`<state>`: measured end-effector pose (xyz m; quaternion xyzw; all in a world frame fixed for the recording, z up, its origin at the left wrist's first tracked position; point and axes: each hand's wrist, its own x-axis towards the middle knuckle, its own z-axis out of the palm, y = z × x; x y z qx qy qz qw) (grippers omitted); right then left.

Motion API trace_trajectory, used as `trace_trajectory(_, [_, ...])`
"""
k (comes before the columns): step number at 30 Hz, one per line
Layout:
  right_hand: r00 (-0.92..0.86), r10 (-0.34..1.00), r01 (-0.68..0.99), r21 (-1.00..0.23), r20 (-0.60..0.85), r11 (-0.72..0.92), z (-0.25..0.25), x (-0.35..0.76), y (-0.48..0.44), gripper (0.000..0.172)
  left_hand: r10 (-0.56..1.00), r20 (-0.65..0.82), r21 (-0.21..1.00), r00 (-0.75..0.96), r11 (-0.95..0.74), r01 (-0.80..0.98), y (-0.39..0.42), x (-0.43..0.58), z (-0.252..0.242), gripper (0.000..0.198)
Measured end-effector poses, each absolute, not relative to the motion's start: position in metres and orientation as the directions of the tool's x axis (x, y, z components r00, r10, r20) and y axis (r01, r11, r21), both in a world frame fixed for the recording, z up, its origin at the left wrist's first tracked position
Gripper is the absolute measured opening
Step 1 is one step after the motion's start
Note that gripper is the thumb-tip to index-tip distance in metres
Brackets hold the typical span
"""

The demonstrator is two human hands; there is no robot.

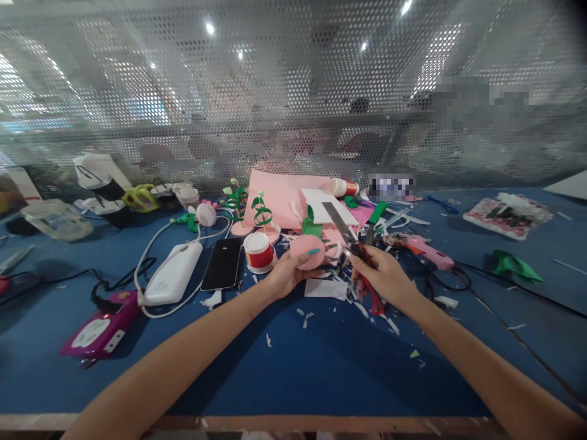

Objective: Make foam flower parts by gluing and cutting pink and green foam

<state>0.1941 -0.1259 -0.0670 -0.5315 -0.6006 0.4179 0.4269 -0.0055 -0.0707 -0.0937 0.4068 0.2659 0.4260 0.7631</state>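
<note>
My left hand (287,272) pinches a round pink disc (303,250) near the middle of the table, thumb on its face and fingers behind. Close beside it, my right hand (387,275) is wrapped round scissors (338,221) with red handles; their broad metal blades point up and to the left. The blades stand apart from the disc. Below the hands lies a small white paper strip (325,289). Left of the disc stands a red and white paper cup (259,252). A pink glue gun (426,252) rests to the right of my right hand.
Pink sheets (284,195), white paper (321,205) and stacked cups (343,186) lie behind the hands. Left are a black phone (222,264), a white power bank (174,273) and a purple power strip (101,327) with cables. Paper scraps litter the blue table (293,373); a perforated screen (275,91) rises behind.
</note>
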Motion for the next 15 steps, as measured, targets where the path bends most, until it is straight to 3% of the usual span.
trace_trajectory(5, [-0.182, 0.978, -0.067, -0.991, -0.103, -0.116, -0.063, 0.179, -0.132, 0.036, 0.938, -0.098, 0.86, 0.333, 0.249, -0.446, -0.069, -0.001, -0.1, 0.035])
trace_trajectory(9, [-0.218, 0.97, -0.173, -0.975, -0.103, -0.142, -0.064, 0.169, -0.139, 0.033, 0.95, -0.092, 0.921, 0.299, 0.195, -0.336, -0.071, 0.0, -0.102, 0.041])
trace_trajectory(15, [-0.219, 0.968, -0.219, -0.96, -0.126, -0.174, -0.068, 0.166, -0.14, 0.031, 0.962, 0.08, 0.992, 0.26, -0.05, -0.12, -0.072, -0.003, -0.104, 0.049])
